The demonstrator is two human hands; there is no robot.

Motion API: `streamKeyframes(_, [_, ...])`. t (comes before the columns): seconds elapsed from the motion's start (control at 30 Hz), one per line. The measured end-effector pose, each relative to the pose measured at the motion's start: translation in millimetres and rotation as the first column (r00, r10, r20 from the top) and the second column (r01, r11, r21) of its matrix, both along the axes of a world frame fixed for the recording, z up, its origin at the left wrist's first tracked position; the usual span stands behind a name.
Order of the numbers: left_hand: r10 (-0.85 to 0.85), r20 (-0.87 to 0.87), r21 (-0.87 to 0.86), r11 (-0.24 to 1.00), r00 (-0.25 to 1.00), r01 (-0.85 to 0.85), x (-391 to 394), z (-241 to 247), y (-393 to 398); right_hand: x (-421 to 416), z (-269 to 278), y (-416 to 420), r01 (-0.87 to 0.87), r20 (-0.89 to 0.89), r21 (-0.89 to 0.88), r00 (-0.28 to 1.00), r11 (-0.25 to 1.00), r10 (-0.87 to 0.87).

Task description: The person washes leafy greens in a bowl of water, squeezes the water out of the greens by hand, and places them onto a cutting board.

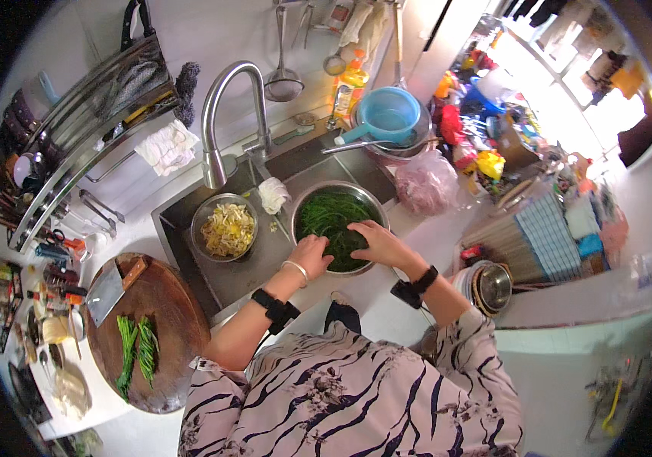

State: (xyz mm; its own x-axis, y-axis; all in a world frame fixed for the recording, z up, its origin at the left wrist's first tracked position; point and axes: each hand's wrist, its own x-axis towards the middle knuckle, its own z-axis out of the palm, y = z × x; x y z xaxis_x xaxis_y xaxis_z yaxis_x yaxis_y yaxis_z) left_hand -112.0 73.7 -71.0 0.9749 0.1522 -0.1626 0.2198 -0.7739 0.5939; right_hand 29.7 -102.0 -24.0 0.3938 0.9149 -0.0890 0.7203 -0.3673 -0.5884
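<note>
A round steel bowl [382,212] sits in the right basin of the sink, holding thin dark-green leafy vegetables [334,214] that look wet. My left hand [310,255] reaches over the bowl's near left rim with fingers curled down at the greens; whether it pinches any is hidden. At the near right side, my right hand [380,244] has its thumb and fingers spread apart over the greens, with nothing seen between them. Left of the bowl, a colander [193,228] of yellow-white bean sprouts [228,228] stands in the left basin.
On the left, a round wooden chopping board [180,337] bears a cleaver [110,294] and cut green stalks [129,348]. A curved faucet [212,114] rises behind the sink. A blue dipper [389,114] rests on stacked basins, beside a pink plastic bag [427,183].
</note>
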Motion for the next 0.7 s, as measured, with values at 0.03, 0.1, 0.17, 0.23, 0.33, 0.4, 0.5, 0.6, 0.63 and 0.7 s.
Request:
streamKeyframes(0.03, [0.038,0.014,0.075,0.996,0.999,-0.039,8.9,-3.3,-4.3,13.2,-2.6,9.2,-0.08,0.075,-0.006,0.994,0.997,0.08])
streamKeyframes(0.1, [0.124,-0.186,0.173,0.981,0.975,-0.091,30.3,-4.8,-8.4,39.1,-27.8,28.3,-0.19,0.161,-0.205,0.961,0.96,0.225])
streamKeyframes(0.17, [0.219,-0.298,0.3,0.946,0.929,-0.127,45.4,3.2,-13.6,50.0,-28.3,51.3,-0.262,0.207,-0.398,0.908,0.879,0.364])
streamKeyframes(0.23, [0.248,-0.396,0.375,0.923,0.884,-0.091,62.2,-13.3,-15.1,62.5,-41.1,66.9,-0.358,0.133,-0.557,0.852,0.749,0.506])
streamKeyframes(0.33, [0.218,-0.509,0.399,0.917,0.833,0.005,77.3,-31.9,-20.1,75.6,-80.9,72.9,-0.519,0.167,-0.551,0.699,0.654,0.695])
streamKeyframes(0.4, [0.252,-0.487,0.271,0.954,0.836,-0.129,78.1,-63.2,-14.2,74.8,-89.3,82.6,-0.583,0.096,-0.485,0.706,0.652,0.702])
streamKeyframes(0.5, [0.383,-0.273,0.113,0.924,0.882,-0.366,77.7,-77.5,-3.6,85.0,-106.9,88.5,-0.534,0.023,-0.194,0.836,0.823,0.548])
streamKeyframes(0.6, [0.476,-0.187,-0.048,0.869,0.859,-0.492,73.5,-60.4,9.2,105.4,-62.5,87.3,-0.519,-0.177,-0.126,0.85,0.845,0.496])
streamKeyframes(0.63, [0.472,-0.196,-0.12,0.858,0.86,-0.499,75.2,-27.1,8.8,112.2,-45.6,83.5,-0.489,-0.252,-0.098,0.855,0.867,0.453])
streamKeyframes(0.7, [0.438,-0.125,-0.199,0.868,0.89,-0.455,61.9,-9.2,10.5,113.5,-5.1,77.4,-0.407,-0.379,-0.092,0.858,0.909,0.346])
